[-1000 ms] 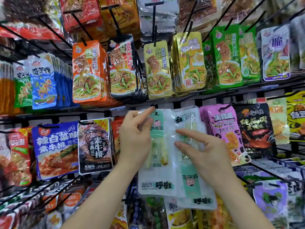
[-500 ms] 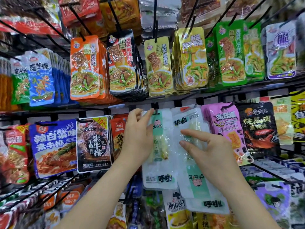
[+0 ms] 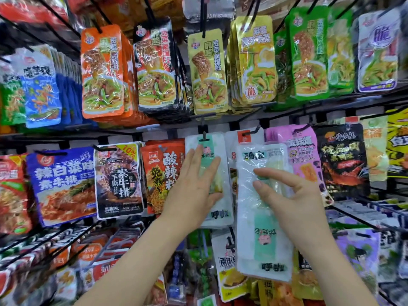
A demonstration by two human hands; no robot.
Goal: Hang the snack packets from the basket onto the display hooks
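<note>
Left grip [image 3: 194, 184], fingers straight, presses the hung packet [image 3: 223, 208] on its hook [image 3: 204, 138]. Right grip [image 3: 293, 195] pinches the inverted stack [image 3: 262, 250] just beside. Risk: under a loose pinch the slick stack may fan and drop.

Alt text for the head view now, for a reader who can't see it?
The left hand rests flat on a white-and-green packet hanging on a hook, while the right hand holds a stack of matching packets beside it, amid racks of snacks.
</note>
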